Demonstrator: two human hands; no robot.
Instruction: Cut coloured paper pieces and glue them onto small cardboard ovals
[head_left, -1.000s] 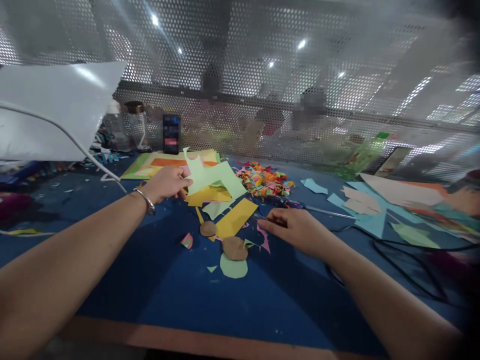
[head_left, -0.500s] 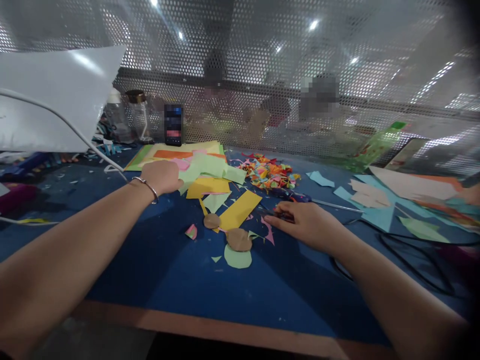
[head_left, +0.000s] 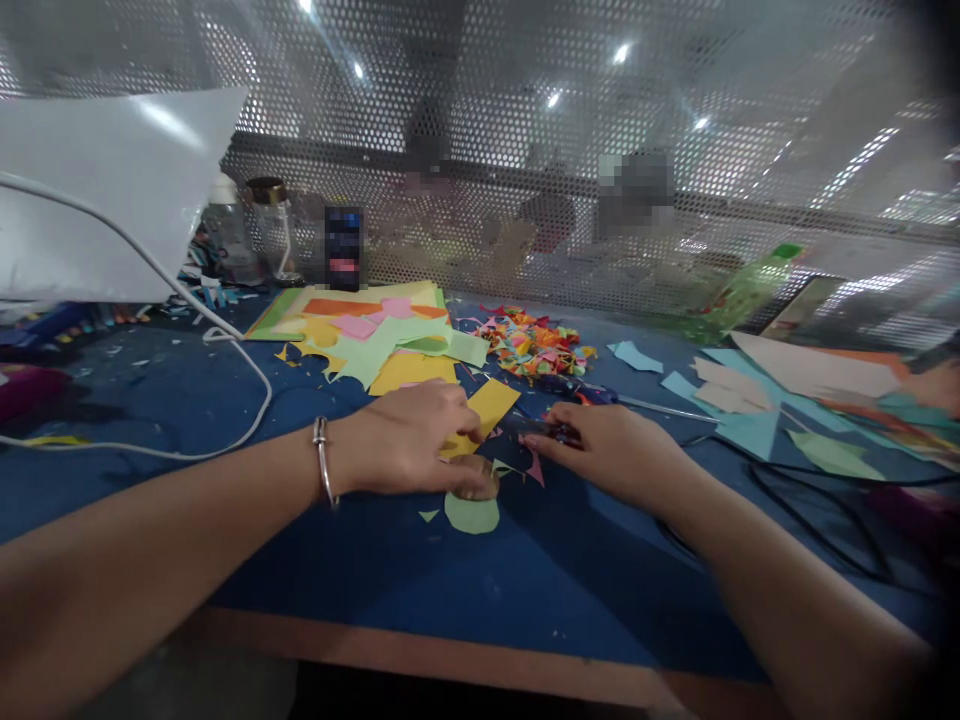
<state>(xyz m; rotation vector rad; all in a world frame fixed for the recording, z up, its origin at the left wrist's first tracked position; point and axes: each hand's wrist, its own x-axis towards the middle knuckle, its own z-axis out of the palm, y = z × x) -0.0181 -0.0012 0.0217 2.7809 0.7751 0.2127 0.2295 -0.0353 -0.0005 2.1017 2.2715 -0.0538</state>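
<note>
My left hand (head_left: 412, 435) reaches over the middle of the desk, thumb and fingers apart. Its thumb lies over a round brown cardboard disc (head_left: 490, 478); I cannot tell whether it presses on it. Below the disc is a rounded pale green paper piece (head_left: 472, 515). A yellow paper strip (head_left: 495, 402) runs out behind the fingers. To the right, my right hand (head_left: 611, 440) is closed round what looks like scissors (head_left: 561, 433), low over the desk, blade end pointing left. A pink paper scrap (head_left: 535, 468) lies close to its thumb. The smaller brown disc is hidden by my left hand.
Behind the hands lie pale green sheets (head_left: 382, 345) and a heap of coloured paper scraps (head_left: 536, 343). A white cable (head_left: 262, 400) loops at left, black cables (head_left: 810, 510) at right. A phone (head_left: 344, 248) stands against the perforated screen (head_left: 480, 230). Another person's hand (head_left: 934, 385) shows far right.
My left hand has moved from the green sheets at the back left toward me and right, to the brown disc. My right hand stays nearly in place with the scissors.
</note>
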